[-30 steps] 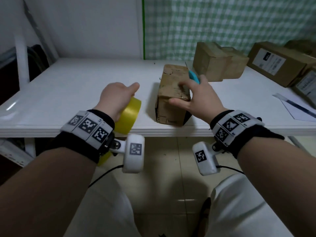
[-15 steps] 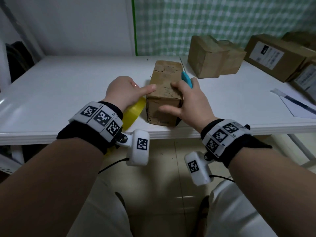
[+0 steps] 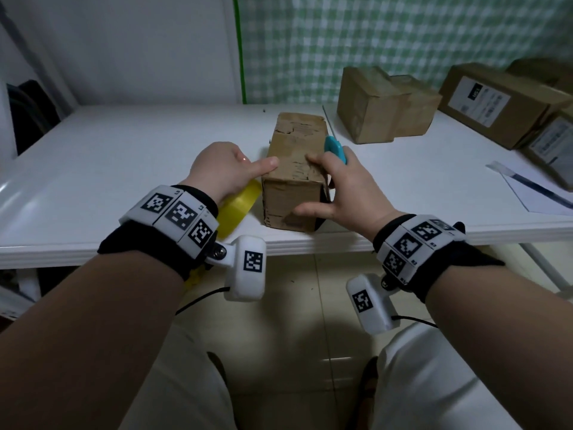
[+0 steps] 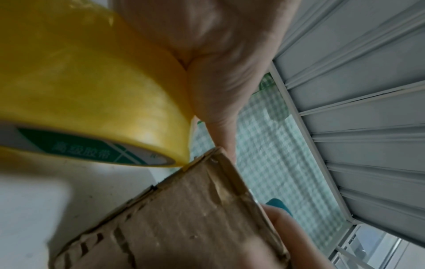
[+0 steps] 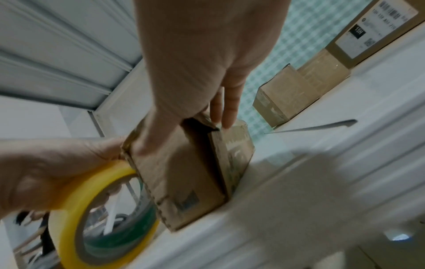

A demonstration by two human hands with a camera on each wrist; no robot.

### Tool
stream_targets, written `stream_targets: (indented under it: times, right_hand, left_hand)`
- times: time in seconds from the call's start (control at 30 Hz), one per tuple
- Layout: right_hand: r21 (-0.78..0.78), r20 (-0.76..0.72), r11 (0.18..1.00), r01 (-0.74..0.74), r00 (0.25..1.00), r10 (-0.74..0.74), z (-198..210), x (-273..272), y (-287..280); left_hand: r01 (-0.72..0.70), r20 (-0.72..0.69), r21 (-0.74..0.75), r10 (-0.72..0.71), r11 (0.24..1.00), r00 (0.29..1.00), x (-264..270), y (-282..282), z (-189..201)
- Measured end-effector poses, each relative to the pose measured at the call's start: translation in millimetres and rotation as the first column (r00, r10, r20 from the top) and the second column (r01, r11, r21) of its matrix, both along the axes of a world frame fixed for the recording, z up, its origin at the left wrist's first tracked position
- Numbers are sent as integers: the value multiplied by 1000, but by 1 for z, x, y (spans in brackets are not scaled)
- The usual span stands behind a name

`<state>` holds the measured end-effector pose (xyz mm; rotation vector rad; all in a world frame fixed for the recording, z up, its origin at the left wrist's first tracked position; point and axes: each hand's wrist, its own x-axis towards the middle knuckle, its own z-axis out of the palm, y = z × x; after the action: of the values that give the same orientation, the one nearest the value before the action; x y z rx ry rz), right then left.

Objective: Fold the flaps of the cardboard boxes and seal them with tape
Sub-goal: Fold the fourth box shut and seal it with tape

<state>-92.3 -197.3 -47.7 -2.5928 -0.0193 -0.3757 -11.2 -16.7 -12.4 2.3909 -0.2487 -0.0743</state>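
Observation:
A worn brown cardboard box (image 3: 294, 156) lies lengthwise near the front edge of the white table (image 3: 124, 156). My left hand (image 3: 226, 169) grips a yellow tape roll (image 3: 240, 206) just left of the box, its thumb touching the box's top left edge. The roll (image 4: 92, 91) meets the box corner (image 4: 184, 218) in the left wrist view. My right hand (image 3: 344, 187) holds a teal-handled cutter (image 3: 335, 148), blade pointing away. Its fingers rest on the box top (image 5: 184, 172) and its thumb presses the near end face.
Two plain brown boxes (image 3: 381, 103) stand behind the worked box to the right. Labelled boxes (image 3: 496, 100) are stacked at the far right, with a paper sheet (image 3: 533, 190) in front of them. A wall closes off the back.
The box has come nearer to the table's front edge. My left hand has moved right with the tape roll until its thumb touches the box. The right hand stays on the box.

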Motion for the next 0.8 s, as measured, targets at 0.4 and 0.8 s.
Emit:
stream_targets:
  times: [0.4, 0.8]
  right_hand:
    - [442, -235, 868, 225, 963, -129, 23, 47, -6]
    - [541, -217, 772, 334, 942, -255, 18, 67, -10]
  left_hand:
    - [19, -39, -28, -20, 999, 999, 4, 1, -1]
    - [14, -12, -23, -14, 1000, 1000, 5, 0, -2]
